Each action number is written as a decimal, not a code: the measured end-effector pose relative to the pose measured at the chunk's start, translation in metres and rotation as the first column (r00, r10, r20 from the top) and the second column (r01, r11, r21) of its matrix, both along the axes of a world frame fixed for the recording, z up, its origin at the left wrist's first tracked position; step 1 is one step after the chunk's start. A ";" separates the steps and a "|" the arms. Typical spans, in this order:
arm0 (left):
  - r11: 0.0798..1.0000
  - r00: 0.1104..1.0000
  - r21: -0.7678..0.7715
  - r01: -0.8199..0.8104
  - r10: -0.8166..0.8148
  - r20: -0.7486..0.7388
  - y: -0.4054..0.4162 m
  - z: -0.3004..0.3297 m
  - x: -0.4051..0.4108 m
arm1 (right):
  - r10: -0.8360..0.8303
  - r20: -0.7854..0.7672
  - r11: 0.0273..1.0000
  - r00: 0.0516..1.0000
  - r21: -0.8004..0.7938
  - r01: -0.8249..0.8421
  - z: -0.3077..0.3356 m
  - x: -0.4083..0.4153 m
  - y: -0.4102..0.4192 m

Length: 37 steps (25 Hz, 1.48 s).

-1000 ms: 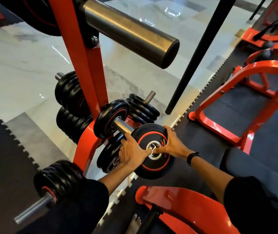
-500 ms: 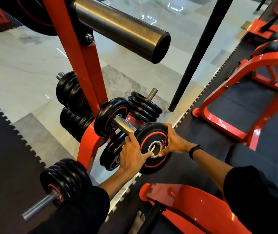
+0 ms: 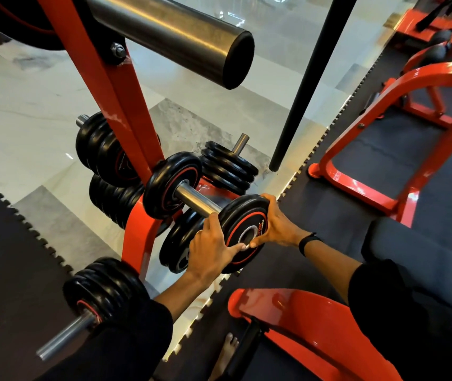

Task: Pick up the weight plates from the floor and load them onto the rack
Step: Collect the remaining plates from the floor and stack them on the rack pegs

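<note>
Gym floor: pale polished tile [image 3: 21,111] bordered by dark interlocking mats [image 3: 8,243]; red machine frames [image 3: 400,138] stand to the right.

Rack [image 3: 126,125]: red upright post carrying several steel pegs. Large bare peg [image 3: 170,37] at the top, nothing on it in view.

Stored stock: black plates already stacked on the far pegs [image 3: 104,152], on a rear peg [image 3: 227,166], on a low peg nearest the camera [image 3: 101,290], and below the working peg [image 3: 181,240].

Working peg [image 3: 194,200]: one plate [image 3: 172,184] seated against the post; bare steel shows between it and the next plate.

Plate in hand [image 3: 242,232]: black with a red ring, its bore over the peg's end, not yet pushed home.

Left hand [image 3: 211,248]: fingers curled round the plate's near edge, thumb lying across the face toward the hub.

Right hand [image 3: 277,226]: fingers wrapped over the top rim, thumb touching the hub beside the left thumb.

Progress, as judged: well along, most pegs are loaded. This plate appears to need sliding up against its neighbour. No loose plates show on the floor in view; whether any lie outside the view cannot be told.
</note>
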<state>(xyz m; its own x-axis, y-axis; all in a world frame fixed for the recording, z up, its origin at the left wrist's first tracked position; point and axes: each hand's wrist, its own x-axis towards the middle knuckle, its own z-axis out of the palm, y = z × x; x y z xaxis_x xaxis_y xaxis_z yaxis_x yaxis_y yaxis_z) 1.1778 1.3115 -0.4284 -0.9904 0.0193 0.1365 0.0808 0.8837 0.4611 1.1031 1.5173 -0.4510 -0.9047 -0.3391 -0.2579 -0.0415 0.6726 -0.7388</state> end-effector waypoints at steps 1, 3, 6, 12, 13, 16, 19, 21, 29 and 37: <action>1.000 0.999 -0.013 0.014 -0.015 -0.031 0.000 -0.002 0.000 | -0.004 -0.007 1.000 1.000 -0.007 0.004 -0.002 0.000 0.000; 1.000 0.997 -0.015 0.019 -0.020 -0.072 0.002 -0.005 0.001 | 0.002 -0.008 1.000 1.000 -0.023 -0.002 -0.005 0.000 0.002; 0.999 0.993 -0.007 0.047 -0.048 -0.108 0.005 -0.007 0.002 | 0.024 -0.007 0.999 1.000 -0.035 -0.024 -0.008 -0.006 -0.001; 0.992 0.987 -0.079 0.096 -0.105 -0.125 -0.001 -0.011 -0.006 | 0.015 -0.012 0.999 1.000 -0.045 -0.016 -0.019 -0.015 -0.013; 0.990 0.987 -0.100 0.097 -0.108 -0.121 0.000 -0.012 -0.006 | 0.016 0.009 1.000 1.000 -0.025 -0.016 -0.020 -0.018 -0.014; 0.982 0.983 -0.148 0.119 -0.138 -0.120 0.000 -0.011 -0.010 | 0.055 0.129 0.992 0.990 0.103 -0.068 -0.013 -0.027 -0.018; 0.976 0.982 -0.163 0.143 -0.160 -0.099 -0.012 -0.010 -0.021 | 0.110 0.170 0.961 0.979 0.234 -0.148 -0.004 -0.037 -0.020; 0.975 0.985 -0.178 0.131 -0.149 -0.091 -0.017 -0.008 -0.026 | 0.104 0.163 0.953 0.981 0.265 -0.145 0.003 -0.042 -0.027; 0.974 0.993 -0.214 0.076 -0.094 -0.077 -0.024 -0.003 -0.022 | -0.226 0.082 0.974 0.971 0.025 0.225 0.036 -0.031 -0.060; 0.951 0.935 -0.307 0.044 -0.147 -0.321 -0.040 -0.014 -0.040 | -0.065 0.368 0.997 0.928 -0.009 0.074 0.042 -0.028 -0.071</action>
